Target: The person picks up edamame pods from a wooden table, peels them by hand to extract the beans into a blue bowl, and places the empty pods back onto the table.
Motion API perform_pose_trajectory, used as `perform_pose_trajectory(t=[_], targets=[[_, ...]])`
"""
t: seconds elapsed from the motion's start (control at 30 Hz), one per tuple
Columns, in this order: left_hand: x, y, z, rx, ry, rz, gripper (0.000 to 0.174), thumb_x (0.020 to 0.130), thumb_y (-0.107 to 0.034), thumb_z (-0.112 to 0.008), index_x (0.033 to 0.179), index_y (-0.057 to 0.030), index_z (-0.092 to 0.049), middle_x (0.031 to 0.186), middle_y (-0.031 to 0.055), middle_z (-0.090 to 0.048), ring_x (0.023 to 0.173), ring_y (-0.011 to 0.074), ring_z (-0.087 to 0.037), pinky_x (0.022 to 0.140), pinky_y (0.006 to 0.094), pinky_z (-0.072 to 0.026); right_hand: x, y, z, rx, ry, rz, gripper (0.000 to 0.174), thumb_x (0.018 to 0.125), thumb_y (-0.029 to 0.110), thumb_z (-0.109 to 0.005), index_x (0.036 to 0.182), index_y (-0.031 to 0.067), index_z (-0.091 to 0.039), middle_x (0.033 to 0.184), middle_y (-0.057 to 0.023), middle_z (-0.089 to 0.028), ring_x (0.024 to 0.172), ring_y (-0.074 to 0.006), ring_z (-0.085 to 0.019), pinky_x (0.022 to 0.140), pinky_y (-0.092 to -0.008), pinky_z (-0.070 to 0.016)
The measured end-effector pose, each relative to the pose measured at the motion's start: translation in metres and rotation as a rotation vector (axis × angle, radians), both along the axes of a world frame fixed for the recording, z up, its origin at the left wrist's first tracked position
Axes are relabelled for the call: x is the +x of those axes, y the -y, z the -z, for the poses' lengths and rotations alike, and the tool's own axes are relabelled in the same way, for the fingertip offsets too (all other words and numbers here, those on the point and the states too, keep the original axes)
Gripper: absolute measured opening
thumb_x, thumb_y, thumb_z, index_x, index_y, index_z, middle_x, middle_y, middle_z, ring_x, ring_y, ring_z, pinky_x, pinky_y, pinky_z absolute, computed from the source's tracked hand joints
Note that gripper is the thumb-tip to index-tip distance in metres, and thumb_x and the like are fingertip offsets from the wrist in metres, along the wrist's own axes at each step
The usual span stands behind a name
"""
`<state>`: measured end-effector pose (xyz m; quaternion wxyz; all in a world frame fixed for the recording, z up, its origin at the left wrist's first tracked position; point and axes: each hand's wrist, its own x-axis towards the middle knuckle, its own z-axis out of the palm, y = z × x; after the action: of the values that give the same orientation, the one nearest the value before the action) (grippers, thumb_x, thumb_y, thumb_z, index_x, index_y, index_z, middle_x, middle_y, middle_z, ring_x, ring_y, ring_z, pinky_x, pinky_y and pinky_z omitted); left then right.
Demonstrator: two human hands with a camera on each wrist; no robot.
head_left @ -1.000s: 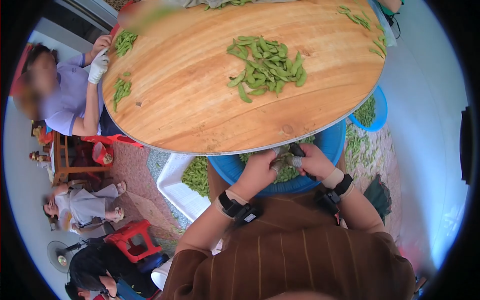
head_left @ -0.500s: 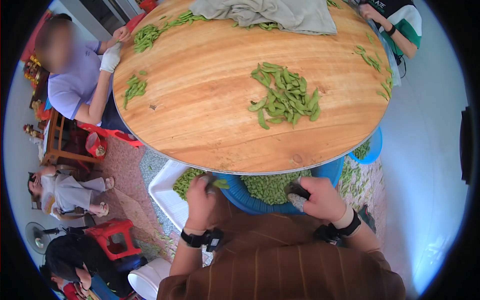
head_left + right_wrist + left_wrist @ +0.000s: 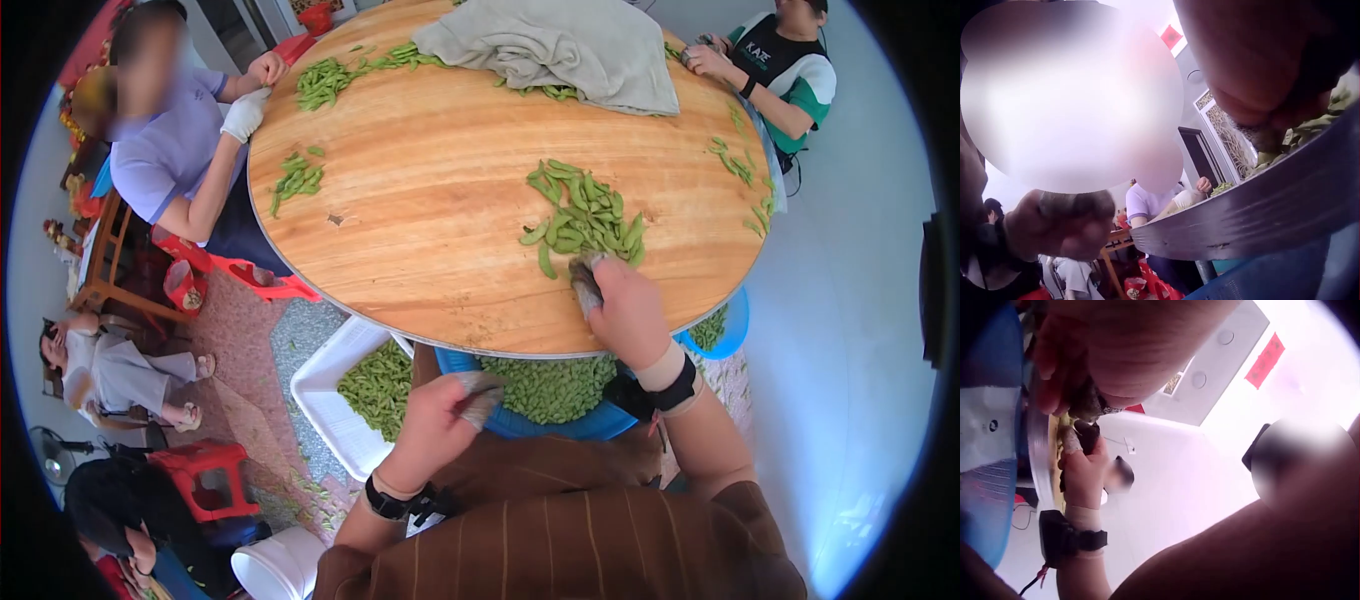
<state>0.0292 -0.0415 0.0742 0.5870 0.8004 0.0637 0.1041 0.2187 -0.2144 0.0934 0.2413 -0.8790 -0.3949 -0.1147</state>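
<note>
**Where our right hand (image 3: 632, 308) meets the plump green pods (image 3: 590, 210), our left (image 3: 432, 422) hangs well apart**

Because the pods lie straight ahead of our right hand, just beyond and beside its fingertips, that hand is by far the nearer one. From our left hand they are off ahead and to the right, across the rim of the round, pale-wood tabletop (image 3: 400, 270). They sit loosely heaped towards our side of it, and the heap's long axis runs slantwise, from far left to near right. Single pods within it point every which way — one near the edge lies almost straight towards us.

They look fresh and matte, curved and bulging over their seeds, some overlapping and a few stray ones at the fringe.

Our right hand's fingers bend down at the near edge of the heap, thumb and forefinger in dark grey covers (image 3: 585, 282); they seem to touch the pods, but we cannot tell whether they pinch one. Our left hand has its fingers curled in, its thumb in a grey cover too, and nothing shows in its grasp. It hangs between the white plastic basket (image 3: 322, 415) of green pieces and the blue plastic basin (image 3: 612, 425) of small green beans — nearer us than the rim.
</note>
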Motion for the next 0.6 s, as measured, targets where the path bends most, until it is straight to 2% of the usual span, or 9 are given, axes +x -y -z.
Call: perform_pose_trajectory(t=[0.13,0.23,0.3,0.33,0.4,0.5,0.53,0.57,0.6], targets=[[0.039,0.012,-0.021,0.235,0.084,0.112,0.023,0.084,-0.003,-0.058,0.106,-0.0013,-0.064,0.077,0.0102,-0.062,0.068,0.0167,-0.061,0.061,0.0273,-0.0473,-0.014,0.019,-0.003,0.062,-0.11,-0.096,0.03,0.07,0.004,-0.064,0.1,0.0039,-0.06,0.083,-0.0174,-0.059,0.074,-0.0381,-0.058,0.062,-0.0443,-0.047],[0.07,0.022,-0.018,0.344,0.293,-0.085,0.021,0.086,-0.006,-0.056,0.105,-0.0007,-0.062,0.074,0.0068,-0.062,0.063,0.0145,-0.059,0.057,0.0269,-0.046,-0.03,0.031,-0.016,0.028,-0.042,-0.158,0.029,0.069,0.002,-0.064,0.097,0.0023,-0.058,0.085,-0.0165,-0.06,0.074,-0.0364,-0.06,0.061,-0.0421,-0.0487],[0.08,0.023,-0.014,0.072,-0.014,0.149,0.017,0.086,-0.012,-0.055,0.098,0.0008,-0.057,0.072,0.0141,-0.058,0.063,0.0272,-0.057,0.06,0.0346,-0.0461,-0.039,0.039,-0.013,0.059,-0.029,-0.211,0.029,0.07,0.003,-0.065,0.098,0.0021,-0.059,0.087,-0.0167,-0.061,0.076,-0.0362,-0.061,0.063,-0.0413,-0.0495],[0.083,0.024,-0.014,0.072,-0.016,0.157,0.017,0.086,-0.012,-0.055,0.098,0.0008,-0.057,0.072,0.0141,-0.058,0.063,0.0272,-0.057,0.06,0.0346,-0.0461,-0.041,0.042,-0.012,0.09,-0.011,-0.265,0.029,0.07,0.004,-0.066,0.098,0.0018,-0.059,0.089,-0.0169,-0.063,0.078,-0.036,-0.062,0.064,-0.0405,-0.0502],[0.087,0.027,-0.014,-0.291,-0.221,0.324,0.015,0.095,-0.016,-0.049,0.092,-0.0029,-0.057,0.066,0.0024,-0.056,0.049,0.0083,-0.046,0.044,0.023,-0.0358,-0.046,0.042,-0.018,0.135,-0.154,-0.176,0.03,0.072,0.005,-0.067,0.101,0.0013,-0.059,0.09,-0.0167,-0.063,0.078,-0.0351,-0.063,0.065,-0.0389,-0.0508],[0.084,0.028,-0.014,-0.621,-0.4,0.284,0.016,0.097,-0.018,-0.048,0.094,-0.004,-0.056,0.065,-0.0002,-0.054,0.049,0.0055,-0.043,0.045,0.0203,-0.034,-0.052,0.044,-0.018,0.257,-0.455,-0.047,0.035,0.078,0.008,-0.067,0.11,0.0003,-0.055,0.089,-0.0151,-0.064,0.078,-0.0314,-0.064,0.067,-0.0363,-0.0512],[0.081,0.029,-0.013,-0.623,-0.418,0.298,0.016,0.097,-0.018,-0.048,0.094,-0.004,-0.056,0.065,-0.0002,-0.054,0.049,0.0055,-0.043,0.045,0.0203,-0.034,-0.054,0.045,-0.016,0.336,-0.604,-0.013,0.039,0.08,0.009,-0.066,0.115,-0.0002,-0.053,0.088,-0.0136,-0.065,0.077,-0.0285,-0.065,0.067,-0.0354,-0.0511],[0.079,0.03,-0.012,-0.622,-0.359,0.275,0.016,0.097,-0.018,-0.049,0.095,-0.0037,-0.056,0.066,-0.0001,-0.054,0.05,0.0056,-0.044,0.046,0.0204,-0.0352,-0.055,0.046,-0.013,0.41,-0.881,-0.024,0.042,0.084,0.009,-0.062,0.123,-0.0004,-0.049,0.086,-0.0093,-0.065,0.07,-0.0175,-0.063,0.061,-0.0297,-0.0498],[0.078,0.031,-0.011,-0.622,-0.296,0.251,0.016,0.098,-0.018,-0.049,0.096,-0.0034,-0.056,0.067,0.0,-0.054,0.051,0.0057,-0.044,0.047,0.0204,-0.0363,-0.058,0.045,-0.019,0.413,-0.884,-0.005,0.042,0.084,0.009,-0.062,0.123,-0.0004,-0.049,0.086,-0.0093,-0.065,0.07,-0.0175,-0.063,0.061,-0.0297,-0.0498]])
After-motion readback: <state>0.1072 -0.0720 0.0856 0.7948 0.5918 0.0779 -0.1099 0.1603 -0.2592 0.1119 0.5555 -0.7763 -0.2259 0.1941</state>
